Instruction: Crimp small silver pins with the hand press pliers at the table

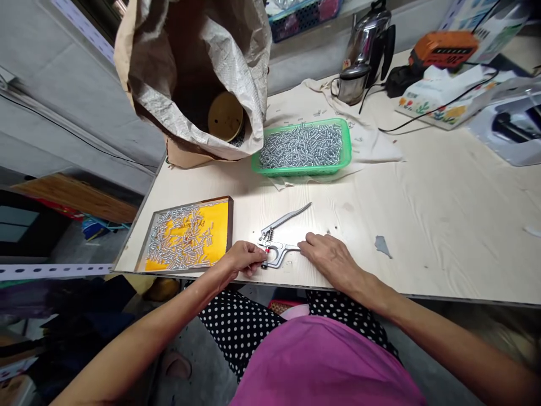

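Note:
A pair of silver hand pliers (276,246), like snap-fastener pliers with a spring and a red part at the head, lies on the table with its handles spread apart. My left hand (244,257) is at the head of the pliers, thumb and fingers pinched together. Whatever those fingers hold is too small to make out. At the end of the lower handle, my right hand (328,256) has its fingers closed over the tip. To the left, a shallow tray (230,223) with a yellow bottom carries many small metal pins or tubes (181,248), close to my left wrist.
A green plastic basket (347,148) full of similar small metal pieces stands behind the pliers. Beside it is a large paper sack (147,107) with a round tin inside. Kettle (372,42), cup (353,84), orange device (443,48), tissue pack (448,107) and cables occupy the back right.

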The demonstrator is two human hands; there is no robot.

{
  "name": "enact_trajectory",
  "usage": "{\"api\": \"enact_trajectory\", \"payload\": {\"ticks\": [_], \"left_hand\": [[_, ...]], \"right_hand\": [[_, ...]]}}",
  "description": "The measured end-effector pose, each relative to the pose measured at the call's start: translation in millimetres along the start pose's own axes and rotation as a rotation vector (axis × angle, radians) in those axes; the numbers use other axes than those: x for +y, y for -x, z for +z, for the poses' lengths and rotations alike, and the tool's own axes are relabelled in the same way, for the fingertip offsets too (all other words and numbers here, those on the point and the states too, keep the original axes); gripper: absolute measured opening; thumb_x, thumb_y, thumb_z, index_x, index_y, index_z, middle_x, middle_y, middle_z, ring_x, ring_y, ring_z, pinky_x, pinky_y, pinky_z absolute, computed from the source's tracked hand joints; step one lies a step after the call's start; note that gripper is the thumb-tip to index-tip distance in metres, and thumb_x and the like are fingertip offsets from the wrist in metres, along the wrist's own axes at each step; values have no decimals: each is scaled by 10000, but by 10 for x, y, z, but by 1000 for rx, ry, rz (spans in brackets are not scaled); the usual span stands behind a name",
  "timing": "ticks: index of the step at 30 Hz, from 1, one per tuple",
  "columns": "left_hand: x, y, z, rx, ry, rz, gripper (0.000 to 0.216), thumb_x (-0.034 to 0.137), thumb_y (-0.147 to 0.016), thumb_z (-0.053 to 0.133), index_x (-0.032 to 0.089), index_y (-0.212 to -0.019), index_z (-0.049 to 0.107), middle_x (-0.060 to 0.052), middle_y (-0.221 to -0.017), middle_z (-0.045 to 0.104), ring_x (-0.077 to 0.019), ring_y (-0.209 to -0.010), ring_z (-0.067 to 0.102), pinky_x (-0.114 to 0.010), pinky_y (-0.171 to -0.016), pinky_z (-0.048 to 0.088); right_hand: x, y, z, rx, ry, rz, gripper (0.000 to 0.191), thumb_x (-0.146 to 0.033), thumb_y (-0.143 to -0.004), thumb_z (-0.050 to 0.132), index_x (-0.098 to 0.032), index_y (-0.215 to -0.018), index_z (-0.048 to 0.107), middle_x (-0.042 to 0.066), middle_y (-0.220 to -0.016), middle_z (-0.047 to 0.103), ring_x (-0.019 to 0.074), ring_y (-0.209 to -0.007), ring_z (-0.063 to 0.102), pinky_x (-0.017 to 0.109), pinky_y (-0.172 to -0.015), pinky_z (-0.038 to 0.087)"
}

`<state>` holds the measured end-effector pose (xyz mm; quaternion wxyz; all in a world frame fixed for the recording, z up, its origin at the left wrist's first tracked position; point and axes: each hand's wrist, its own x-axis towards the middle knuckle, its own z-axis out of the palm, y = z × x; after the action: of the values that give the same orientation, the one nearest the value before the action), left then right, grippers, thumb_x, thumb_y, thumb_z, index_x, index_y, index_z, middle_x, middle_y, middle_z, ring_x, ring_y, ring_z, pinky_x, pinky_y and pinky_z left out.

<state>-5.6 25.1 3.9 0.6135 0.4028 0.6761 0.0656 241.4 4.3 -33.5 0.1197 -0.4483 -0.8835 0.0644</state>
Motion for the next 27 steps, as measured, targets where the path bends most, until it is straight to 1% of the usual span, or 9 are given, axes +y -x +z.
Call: {"api": "enact_trajectory", "payload": {"ticks": [4,9,11,13,15,16,20,24,27], "left_hand": [[33,33,24,-1,-4,-37,292,329,-687,807,139,-593,607,43,-443,528,-57,-346,443,-165,-358,383],[38,74,78,-13,85,-137,297,351,-692,825,129,-692,627,26,-468,588,-57,-361,504,-146,-384,415],[36,107,113,20,98,-147,287,340,-714,817,122,-748,633,24,-480,600,-61,-376,522,-146,-401,437],[29,149,157,76,96,-110,247,311,-759,785,117,-793,636,24,-496,605,-65,-396,537,-153,-419,462],[18,190,198,120,100,-65,191,270,-801,744,113,-803,636,23,-518,607,-70,-424,553,-166,-443,490],[12,206,216,133,106,-48,165,249,-817,724,112,-796,633,21,-528,607,-72,-436,559,-173,-456,503],[-4,220,257,150,92,-41,108,178,-845,670,109,-771,631,24,-529,596,-75,-451,562,-193,-485,528],[-6,186,267,152,33,-77,114,159,-834,670,112,-742,624,31,-489,576,-86,-453,566,-217,-514,545],[-1,164,262,144,12,-94,131,177,-814,695,116,-727,620,28,-482,580,-88,-450,564,-225,-523,548]], "right_hand": [[33,-30,-29,-16,6,-6,208,-50,-913,473,-174,-852,628,43,-828,605,154,-679,516,317,-616,298],[41,-30,-32,-32,0,-7,210,-32,-896,475,-171,-844,623,47,-830,602,156,-700,524,313,-616,303],[62,-42,-76,-73,-30,-1,179,-70,-913,490,-167,-861,632,52,-846,607,159,-713,534,309,-613,308],[113,-84,-154,-133,-95,1,149,-167,-948,507,-171,-895,646,55,-887,613,160,-725,545,303,-610,317],[196,-163,-239,-166,-153,9,196,-254,-980,478,-176,-941,654,66,-940,612,163,-746,551,299,-610,328],[244,-216,-272,-163,-159,21,222,-264,-991,452,-173,-968,653,77,-971,606,167,-765,552,299,-613,334],[437,-499,-267,-88,-54,75,244,-177,-974,397,-171,-1037,633,117,-1067,576,202,-838,525,320,-640,334],[560,-791,-112,-94,17,-23,233,-138,-945,401,-185,-948,630,109,-1038,588,223,-854,490,343,-677,328],[588,-917,-55,-117,15,-91,209,-147,-940,427,-185,-892,627,102,-982,603,237,-891,485,347,-707,340]]}}
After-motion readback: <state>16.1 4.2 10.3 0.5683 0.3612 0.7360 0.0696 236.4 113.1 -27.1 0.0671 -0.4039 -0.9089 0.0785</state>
